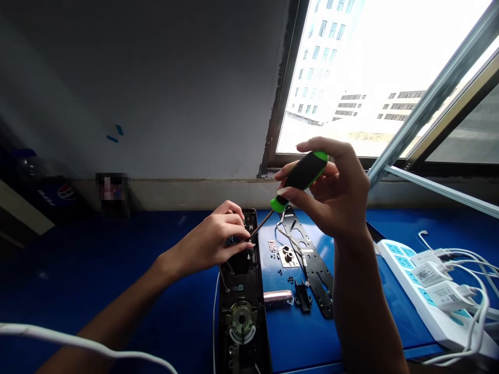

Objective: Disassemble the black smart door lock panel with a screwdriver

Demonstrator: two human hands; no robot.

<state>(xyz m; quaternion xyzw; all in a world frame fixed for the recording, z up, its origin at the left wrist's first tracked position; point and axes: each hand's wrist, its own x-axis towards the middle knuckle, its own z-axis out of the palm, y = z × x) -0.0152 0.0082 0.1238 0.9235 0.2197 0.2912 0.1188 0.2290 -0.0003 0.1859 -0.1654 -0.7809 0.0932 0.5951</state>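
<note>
My right hand (331, 192) is raised and shut on a screwdriver (302, 176) with a black and green handle. Its thin shaft slants down to the left, and its tip reaches my left fingers. My left hand (212, 241) grips the upper end of an open black electronic door lock panel (241, 311), covering most of that end. A small blue circuit board (233, 241) shows under those fingers. The lock's round metal mechanism (241, 321) lies lower down, with wires coming out of the panel.
A black perforated metal plate (307, 259), a small metal bracket (288, 255), tiny screws (286, 275) and a pink cylinder (277, 296) lie on the blue table (296, 343). To the right, a white power strip (424, 291) holds chargers with cables. A window (351, 78) stands behind.
</note>
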